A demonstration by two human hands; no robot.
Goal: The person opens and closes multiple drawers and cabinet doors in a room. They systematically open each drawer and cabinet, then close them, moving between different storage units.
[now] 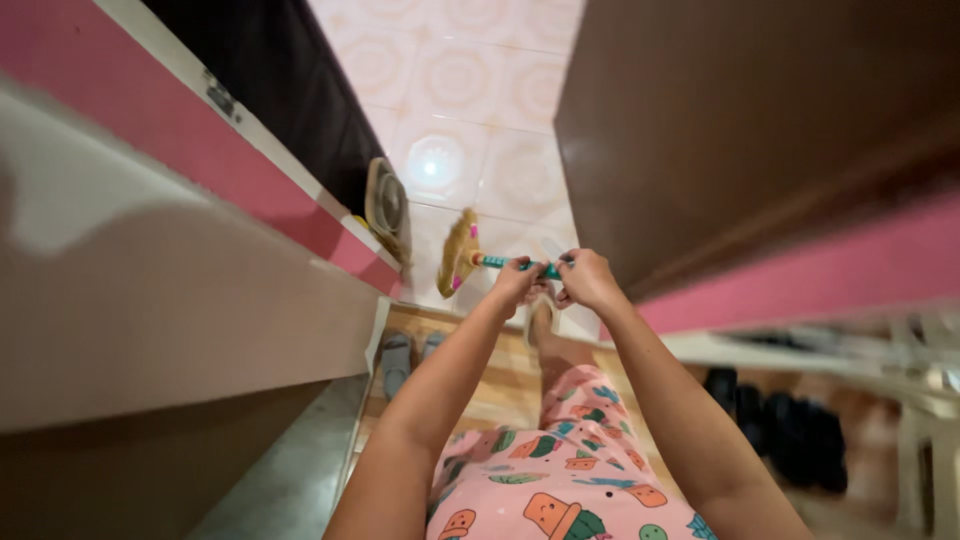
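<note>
Both my hands grip the teal handle of a short straw broom (461,252), held out in front of me over a pale patterned tile floor (470,70). My left hand (517,279) and my right hand (585,278) close side by side on the near end of the handle. The tan bristle head points left and away, with pink binding where it meets the handle. Below my arms I see my pink patterned trousers (570,470) and one bare foot (541,325) on a wooden step.
A pink and white wall edge (250,170) runs along the left. A brown door (740,120) stands on the right. A round fan (386,205) leans by the left wall. Grey slippers (398,360) lie on the wooden step. Dark shoes (790,425) sit at the right.
</note>
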